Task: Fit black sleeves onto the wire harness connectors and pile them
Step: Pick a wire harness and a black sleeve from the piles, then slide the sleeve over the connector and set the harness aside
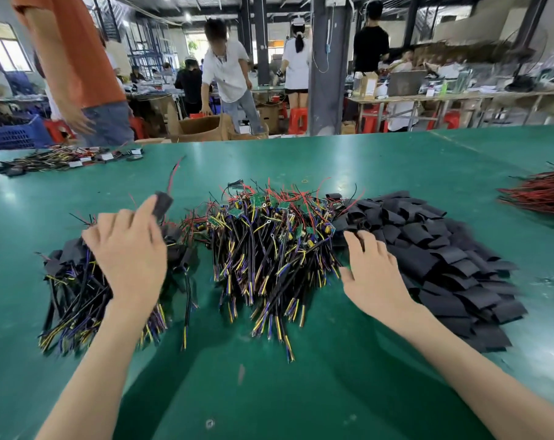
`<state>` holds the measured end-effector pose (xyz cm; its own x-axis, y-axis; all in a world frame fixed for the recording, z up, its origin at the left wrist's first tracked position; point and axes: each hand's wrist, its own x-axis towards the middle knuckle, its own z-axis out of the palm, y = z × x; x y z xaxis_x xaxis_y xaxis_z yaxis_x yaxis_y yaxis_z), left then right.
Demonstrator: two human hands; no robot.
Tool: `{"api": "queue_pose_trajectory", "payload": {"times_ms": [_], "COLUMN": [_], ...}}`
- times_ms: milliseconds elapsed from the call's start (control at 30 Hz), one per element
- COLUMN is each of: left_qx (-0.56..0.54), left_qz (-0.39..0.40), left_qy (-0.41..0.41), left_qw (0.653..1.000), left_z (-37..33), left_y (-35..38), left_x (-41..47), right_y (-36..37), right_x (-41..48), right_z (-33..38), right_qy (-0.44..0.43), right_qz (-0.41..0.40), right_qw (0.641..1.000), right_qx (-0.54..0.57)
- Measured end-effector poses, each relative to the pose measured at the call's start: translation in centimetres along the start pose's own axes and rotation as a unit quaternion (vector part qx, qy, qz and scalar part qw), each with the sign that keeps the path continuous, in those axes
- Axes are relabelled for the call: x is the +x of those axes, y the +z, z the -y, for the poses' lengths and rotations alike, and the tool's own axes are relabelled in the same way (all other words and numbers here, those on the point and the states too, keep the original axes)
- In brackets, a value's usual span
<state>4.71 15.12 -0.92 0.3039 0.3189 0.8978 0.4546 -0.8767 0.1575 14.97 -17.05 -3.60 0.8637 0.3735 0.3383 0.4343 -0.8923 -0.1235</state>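
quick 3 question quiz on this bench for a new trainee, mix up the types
1. True or false: the left hand pinches a sleeved harness.
2. The fingertips of the right hand reach which pile? A bare harnesses B loose black sleeves C red wires
3. Fill in: the bare harnesses, with green boards, lie ___ the finished pile and the sleeves.
Key: 1 true; 2 B; 3 between
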Motion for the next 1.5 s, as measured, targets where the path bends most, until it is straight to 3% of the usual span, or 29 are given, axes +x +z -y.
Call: {"api": "queue_pose_trajectory", "payload": {"times_ms": [100, 167, 367, 500, 700, 900, 1000, 1100, 1233, 1400, 1500], "left_qx": [0.034, 0.043, 0.061, -0.055, -0.161, -0.217, -0.194, -0.14, -0.146, -0.053, -0.025], "left_qz": [0.132, 0.163, 0.146, 0.132, 0.357, 0.288, 0.34, 0.4, 0.402, 0.346, 0.417], "left_qy": [-0.09, -0.108, -0.083, 0.022, -0.061, -0.142, -0.207, -0.209, -0.261, -0.201, -0.201], "left_qw": [0.987, 0.98, 0.984, 0.99, 0.918, 0.922, 0.897, 0.881, 0.865, 0.915, 0.886], "left_z": [1.3, 1.1, -0.3, -3.1, -5.2, -5.8, -7.1, -8.3, -8.8, -9.7, -10.3], "left_y": [0.8, 0.9, 0.3, 0.2, 2.0, 2.9, 4.5, 6.1, 7.3, 7.2, 7.3], "left_x": [-0.7, -1.0, -0.9, -1.4, -3.7, -1.8, 0.8, 2.7, 4.0, 3.5, 4.0], "right_y": [-0.1, -0.2, -1.3, -2.2, -1.9, -2.3, -2.2, -2.0, -2.1, -2.4, -2.5], "right_x": [0.1, 0.3, 0.7, 0.8, 1.1, 1.0, 0.6, 0.4, 0.3, 0.3, 0.5], "right_z": [-0.4, -0.6, -1.7, -2.5, -2.8, -3.1, -2.6, -2.3, -2.4, -2.4, -2.5], "right_qy": [0.021, 0.016, -0.011, -0.045, -0.05, -0.081, -0.094, -0.099, -0.089, -0.063, -0.046], "right_qz": [0.067, 0.112, 0.2, 0.277, 0.241, 0.23, 0.212, 0.204, 0.203, 0.159, 0.128], "right_qw": [0.998, 0.993, 0.977, 0.956, 0.965, 0.97, 0.972, 0.972, 0.973, 0.984, 0.99], "right_qx": [0.006, 0.023, 0.079, 0.085, 0.084, 0.015, -0.033, -0.063, -0.07, -0.054, -0.047]}}
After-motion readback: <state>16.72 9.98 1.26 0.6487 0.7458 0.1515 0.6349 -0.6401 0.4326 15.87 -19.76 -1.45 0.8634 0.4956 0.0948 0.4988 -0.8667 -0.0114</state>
